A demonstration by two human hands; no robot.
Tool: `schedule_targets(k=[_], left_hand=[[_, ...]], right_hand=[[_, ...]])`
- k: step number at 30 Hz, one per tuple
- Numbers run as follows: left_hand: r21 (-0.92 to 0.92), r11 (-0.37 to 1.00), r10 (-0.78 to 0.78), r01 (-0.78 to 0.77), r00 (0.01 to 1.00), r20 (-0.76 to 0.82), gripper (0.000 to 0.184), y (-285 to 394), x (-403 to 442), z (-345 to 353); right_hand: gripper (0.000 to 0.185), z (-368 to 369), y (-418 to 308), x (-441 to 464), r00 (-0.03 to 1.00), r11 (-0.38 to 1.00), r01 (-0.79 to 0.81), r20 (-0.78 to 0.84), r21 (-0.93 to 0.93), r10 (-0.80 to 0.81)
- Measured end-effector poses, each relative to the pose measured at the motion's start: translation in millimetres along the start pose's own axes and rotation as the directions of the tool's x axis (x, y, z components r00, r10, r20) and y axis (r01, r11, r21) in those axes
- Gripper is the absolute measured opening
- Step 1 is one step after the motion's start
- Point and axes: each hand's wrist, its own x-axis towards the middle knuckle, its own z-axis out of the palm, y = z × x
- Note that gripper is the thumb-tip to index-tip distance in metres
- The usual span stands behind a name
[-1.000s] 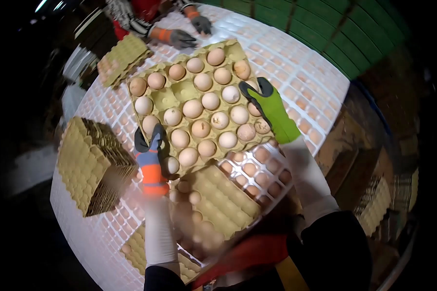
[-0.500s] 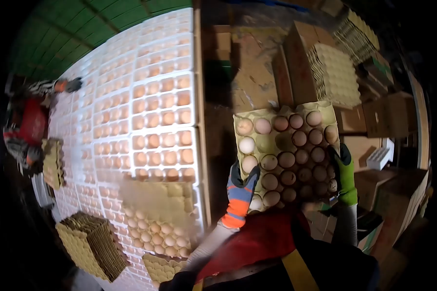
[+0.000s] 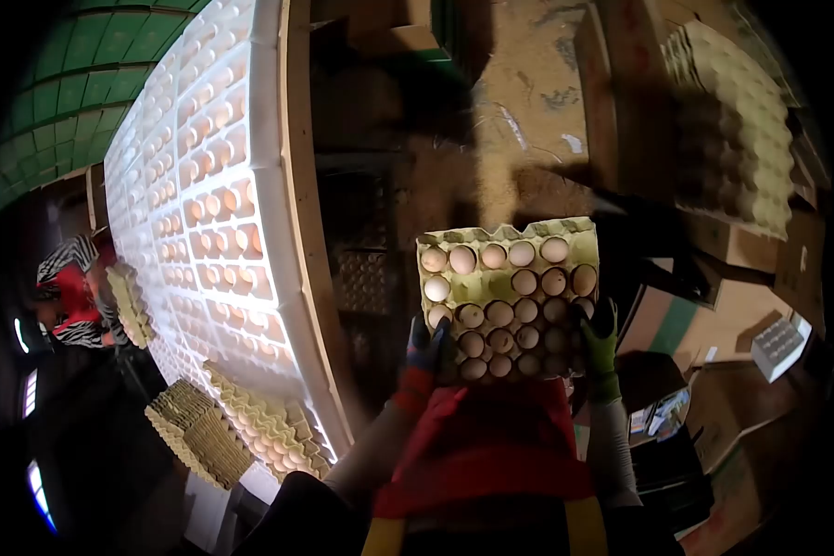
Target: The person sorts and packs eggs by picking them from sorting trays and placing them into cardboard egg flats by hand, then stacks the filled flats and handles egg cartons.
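A pulp egg tray [image 3: 581, 246] is in front of my body, carried level between both hands. Pale brown eggs [image 3: 500, 341] fill most of its pockets, with a few pockets bare near the far side. My left hand [image 3: 427, 348], in a dark glove with an orange cuff, grips the tray's left edge. On the opposite edge, my right hand [image 3: 600, 335] in a green and black glove is closed around the rim. Both thumbs lie by the outer eggs, while the fingers underneath are hidden.
A brightly lit table [image 3: 292, 213] with white trays of eggs runs along the left. Stacked pulp trays [image 3: 199, 431] stand at its near end. Another person [image 3: 79, 292] is at the far left. Cardboard boxes [image 3: 760, 320] and more pulp trays [image 3: 737, 139] crowd the right.
My view has turned right, so the lit table sits farther left. The egg tray has stayed in both hands and now lies more squarely before my body.
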Motion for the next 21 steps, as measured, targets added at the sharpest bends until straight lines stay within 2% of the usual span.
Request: schedule_targets(k=[1,3,4,5,6,7,9,10,11,12,13,15,16,18,19,21], left_hand=[[-0.001,1.0,0.002,-0.002,1.0,-0.018,0.031,-9,11,-1],[0.3,0.952,0.071,-0.064,0.997,-0.012,0.03,-37,33,-6],[0.119,0.992,-0.016,0.028,0.995,-0.103,0.031,-51,43,-2],[0.115,0.992,-0.029,0.043,0.992,-0.122,0.031,-62,49,-5],[0.085,0.986,-0.131,0.14,0.986,-0.102,0.031,-54,58,1],[0.058,0.986,-0.148,0.153,0.985,-0.082,0.031,-68,71,-5],[0.003,0.983,-0.182,0.183,0.982,-0.043,0.031,-97,98,-18],[-0.423,0.846,-0.203,0.324,0.93,0.306,0.029,-102,121,-26],[-0.256,0.906,-0.31,0.337,0.94,0.139,0.035,-114,129,-30],[-0.184,0.883,-0.43,0.432,0.901,0.049,0.042,-93,132,-17],[-0.175,0.857,-0.489,0.484,0.872,0.021,0.05,-86,145,-9],[-0.204,0.831,-0.529,0.517,0.848,-0.008,0.062,-96,177,-6],[-0.249,0.808,-0.551,0.534,0.835,0.004,0.066,-111,195,-8],[-0.27,0.821,-0.527,0.503,0.85,-0.018,0.062,-136,233,-14],[-0.273,0.829,-0.515,0.488,0.857,-0.031,0.061,-150,252,-17],[-0.281,0.852,-0.47,0.442,0.882,-0.041,0.058,-174,296,-19]], right_hand=[[0.069,4,4,12,1.0,0.997,0.002,-0.008,-0.075,-0.002],[0.068,13,12,30,1.0,0.973,0.002,-0.019,-0.23,-0.006],[0.068,16,9,34,1.0,0.972,-0.003,0.006,-0.236,0.004],[0.067,18,5,42,0.997,0.99,-0.073,0.023,-0.123,0.076],[0.067,23,-1,54,0.989,0.99,-0.142,0.041,-0.007,0.142],[0.067,27,-7,63,0.989,0.99,-0.141,0.051,-0.012,0.142],[0.066,41,-13,79,0.96,0.967,-0.252,0.116,-0.031,0.254],[0.066,56,-3,87,0.959,0.966,-0.256,0.119,-0.034,0.258],[0.064,69,14,92,0.96,0.963,-0.264,0.104,0.044,0.259],[0.062,73,28,99,0.962,0.957,-0.269,0.077,0.114,0.261],[0.058,83,27,111,0.975,0.978,-0.206,0.098,0.035,0.202],[0.052,110,78,135,0.973,0.96,-0.222,0.104,0.173,0.207],[0.052,122,92,152,0.972,0.962,-0.222,0.111,0.16,0.206],[0.047,152,122,187,0.942,0.899,-0.275,0.284,0.342,0.18],[0.047,168,146,198,0.941,0.899,-0.281,0.28,0.337,0.189],[0.043,205,190,249,0.96,0.954,-0.153,0.268,0.259,0.082]])
